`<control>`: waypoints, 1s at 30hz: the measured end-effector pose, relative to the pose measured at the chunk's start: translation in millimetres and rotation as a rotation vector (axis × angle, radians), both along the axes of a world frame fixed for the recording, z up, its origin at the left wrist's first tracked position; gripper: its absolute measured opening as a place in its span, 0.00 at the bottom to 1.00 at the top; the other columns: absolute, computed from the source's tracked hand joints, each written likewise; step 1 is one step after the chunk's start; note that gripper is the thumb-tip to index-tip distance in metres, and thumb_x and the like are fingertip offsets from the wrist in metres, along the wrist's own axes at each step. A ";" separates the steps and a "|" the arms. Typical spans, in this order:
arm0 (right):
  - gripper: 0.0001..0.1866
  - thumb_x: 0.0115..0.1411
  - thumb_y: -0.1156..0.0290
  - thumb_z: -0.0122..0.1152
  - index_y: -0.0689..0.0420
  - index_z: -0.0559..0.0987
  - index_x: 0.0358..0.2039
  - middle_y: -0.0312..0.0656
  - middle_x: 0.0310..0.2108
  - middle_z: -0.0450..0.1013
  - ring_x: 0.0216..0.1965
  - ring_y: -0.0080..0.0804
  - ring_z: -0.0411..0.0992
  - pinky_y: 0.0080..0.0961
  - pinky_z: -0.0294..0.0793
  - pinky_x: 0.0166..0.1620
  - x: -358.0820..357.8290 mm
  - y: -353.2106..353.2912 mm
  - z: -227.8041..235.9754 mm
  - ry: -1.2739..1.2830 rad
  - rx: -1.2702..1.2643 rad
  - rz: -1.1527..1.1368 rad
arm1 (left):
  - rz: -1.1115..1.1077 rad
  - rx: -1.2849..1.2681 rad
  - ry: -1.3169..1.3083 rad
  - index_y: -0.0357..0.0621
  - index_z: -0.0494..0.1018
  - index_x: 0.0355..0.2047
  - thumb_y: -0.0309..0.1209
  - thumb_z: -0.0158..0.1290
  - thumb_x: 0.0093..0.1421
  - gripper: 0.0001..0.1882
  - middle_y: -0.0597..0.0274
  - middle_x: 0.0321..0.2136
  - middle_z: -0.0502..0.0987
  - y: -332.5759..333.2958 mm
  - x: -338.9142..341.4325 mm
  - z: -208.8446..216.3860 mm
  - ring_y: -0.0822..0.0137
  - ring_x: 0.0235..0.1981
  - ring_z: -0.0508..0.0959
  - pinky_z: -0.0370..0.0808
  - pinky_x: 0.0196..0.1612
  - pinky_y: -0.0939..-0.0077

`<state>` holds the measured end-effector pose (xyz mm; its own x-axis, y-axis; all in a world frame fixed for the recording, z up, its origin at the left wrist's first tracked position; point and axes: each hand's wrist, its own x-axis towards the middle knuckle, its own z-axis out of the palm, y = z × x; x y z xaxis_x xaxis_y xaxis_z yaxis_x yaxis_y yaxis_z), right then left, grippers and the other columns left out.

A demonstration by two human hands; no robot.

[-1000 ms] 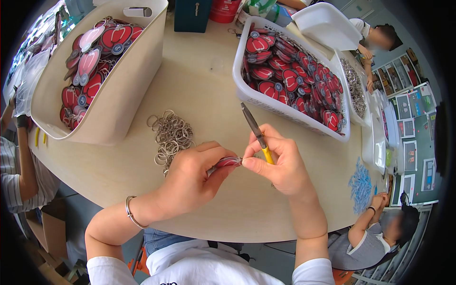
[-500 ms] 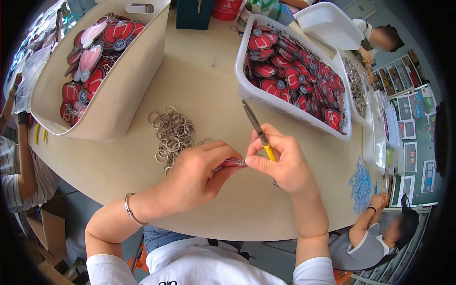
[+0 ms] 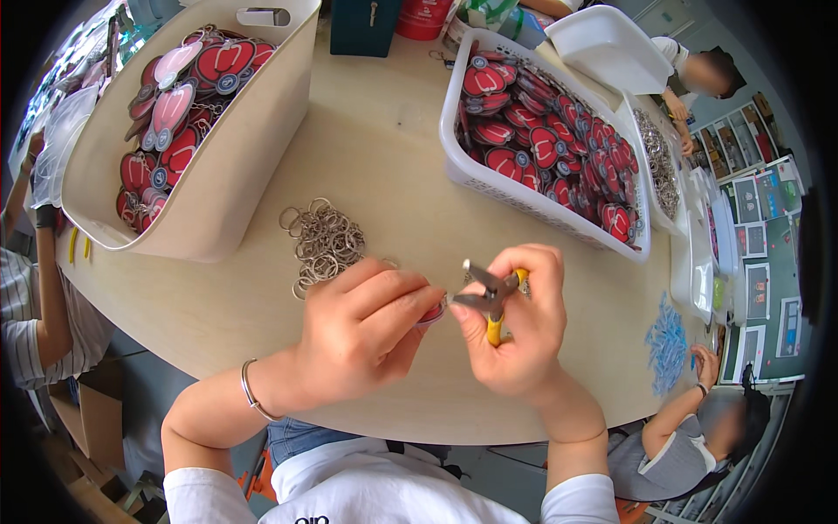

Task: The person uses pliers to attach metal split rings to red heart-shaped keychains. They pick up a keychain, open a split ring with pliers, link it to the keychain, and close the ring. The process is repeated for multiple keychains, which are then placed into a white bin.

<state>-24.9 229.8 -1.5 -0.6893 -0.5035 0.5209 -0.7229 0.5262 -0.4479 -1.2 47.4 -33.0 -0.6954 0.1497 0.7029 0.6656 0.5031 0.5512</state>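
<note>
My left hand (image 3: 371,323) is closed on a red tag (image 3: 432,313), most of it hidden by the fingers. In my right hand (image 3: 522,341) is a pair of pliers (image 3: 491,295) with yellow grips; its jaws are spread and point left toward the tag's edge. A tiny metal piece seems to sit at that edge, too small to make out. Just beyond my left hand lies a heap of metal split rings (image 3: 325,244) on the table.
A deep cream bin (image 3: 262,166) at the left holds red tags with chains. A white basket (image 3: 541,203) at the right is full of red tags. Pale blue small pieces (image 3: 666,345) lie by the right edge. Co-workers sit left and right; a green box (image 3: 362,26) stands at the back.
The pliers have turned in my right hand, from pointing away with jaws together to pointing left with jaws spread. My left hand stays near the same spot with the tag.
</note>
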 end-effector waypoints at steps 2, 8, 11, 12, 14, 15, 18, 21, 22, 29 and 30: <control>0.07 0.48 0.76 0.68 0.63 0.77 0.26 0.43 0.37 0.65 0.37 0.39 0.63 0.31 0.64 0.39 4.4 -1.3 -2.2 0.041 -0.008 -0.008 | 0.003 -0.010 0.003 0.38 0.77 0.30 0.18 0.62 0.36 0.16 0.61 0.26 0.76 -0.8 2.1 4.0 0.64 0.22 0.74 0.72 0.21 0.72; 0.05 0.53 0.76 0.65 0.63 0.77 0.27 0.41 0.37 0.65 0.35 0.32 0.66 0.25 0.66 0.36 1.1 -6.8 -5.3 -0.427 -0.354 0.045 | -0.111 0.144 -0.153 0.37 0.78 0.29 0.14 0.60 0.38 0.14 0.58 0.27 0.78 -8.4 -3.2 8.0 0.62 0.23 0.74 0.70 0.24 0.72; 0.04 0.53 0.76 0.65 0.61 0.78 0.27 0.41 0.36 0.65 0.34 0.30 0.66 0.24 0.67 0.35 2.7 -10.9 -13.8 -0.280 -0.335 -0.022 | -0.051 0.092 -0.094 0.37 0.78 0.29 0.14 0.60 0.39 0.14 0.58 0.27 0.78 -6.5 -5.8 4.9 0.62 0.23 0.73 0.70 0.24 0.72; 0.04 0.53 0.76 0.66 0.60 0.78 0.27 0.42 0.36 0.65 0.33 0.31 0.66 0.24 0.67 0.35 4.1 -13.2 -16.0 -0.232 -0.337 -0.052 | -0.020 0.043 -0.068 0.37 0.78 0.29 0.14 0.60 0.39 0.14 0.58 0.27 0.78 -5.9 -5.0 4.7 0.62 0.23 0.73 0.70 0.24 0.72; 0.05 0.52 0.76 0.66 0.60 0.78 0.26 0.42 0.36 0.65 0.34 0.32 0.66 0.24 0.67 0.36 5.3 -15.2 -15.2 -0.165 -0.258 -0.085 | 0.041 -0.055 -0.016 0.37 0.78 0.29 0.14 0.60 0.40 0.13 0.58 0.27 0.78 -5.2 -2.9 4.4 0.62 0.22 0.73 0.70 0.24 0.73; 0.05 0.52 0.76 0.67 0.60 0.78 0.26 0.43 0.36 0.65 0.35 0.33 0.66 0.25 0.67 0.37 5.7 -15.9 -14.5 -0.130 -0.219 -0.100 | 0.014 -0.043 -0.041 0.37 0.78 0.30 0.14 0.60 0.41 0.13 0.58 0.27 0.78 -6.6 -2.8 5.8 0.63 0.22 0.73 0.70 0.24 0.74; 0.05 0.50 0.76 0.68 0.59 0.78 0.26 0.43 0.36 0.65 0.37 0.35 0.66 0.26 0.66 0.39 4.3 -16.5 -15.5 -0.192 -0.278 -0.080 | -0.005 0.055 -0.119 0.36 0.78 0.30 0.14 0.59 0.43 0.11 0.58 0.27 0.77 -16.4 -5.7 11.5 0.65 0.22 0.73 0.70 0.23 0.76; 0.06 0.48 0.76 0.69 0.59 0.78 0.26 0.43 0.37 0.66 0.39 0.38 0.66 0.31 0.66 0.41 2.5 -16.6 -22.7 -0.404 -0.334 -0.079 | 0.107 0.306 -0.216 0.34 0.77 0.30 0.15 0.58 0.48 0.07 0.57 0.25 0.76 -33.4 -10.0 23.0 0.70 0.24 0.74 0.69 0.25 0.81; 0.06 0.48 0.77 0.69 0.59 0.78 0.25 0.43 0.37 0.66 0.39 0.39 0.66 0.33 0.66 0.41 3.1 -17.0 -29.8 -0.421 -0.255 -0.027 | 0.148 0.394 -0.164 0.32 0.77 0.31 0.17 0.59 0.52 0.05 0.57 0.27 0.77 -40.7 -15.1 21.1 0.73 0.27 0.75 0.71 0.30 0.82; 0.13 0.39 0.73 0.72 0.59 0.72 0.19 0.43 0.40 0.67 0.43 0.42 0.65 0.43 0.59 0.47 30.5 -38.0 -51.3 -0.213 0.144 0.295 | 0.252 0.625 -0.102 0.28 0.77 0.33 0.19 0.59 0.56 0.05 0.55 0.32 0.77 -49.9 -17.3 23.8 0.73 0.32 0.75 0.72 0.36 0.83; 0.13 0.40 0.72 0.71 0.59 0.73 0.19 0.43 0.40 0.67 0.44 0.42 0.65 0.43 0.59 0.47 31.8 -40.0 -52.1 -0.192 0.179 0.294 | 0.238 0.615 -0.093 0.28 0.77 0.33 0.19 0.59 0.56 0.05 0.55 0.32 0.77 -49.6 -18.1 23.0 0.72 0.32 0.75 0.72 0.36 0.83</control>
<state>6.9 189.8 -53.6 -0.5786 -0.7650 0.2828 -0.7664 0.3913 -0.5095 -19.2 -2.2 -10.0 -0.7214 -0.4250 0.5468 0.5111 0.2060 0.8345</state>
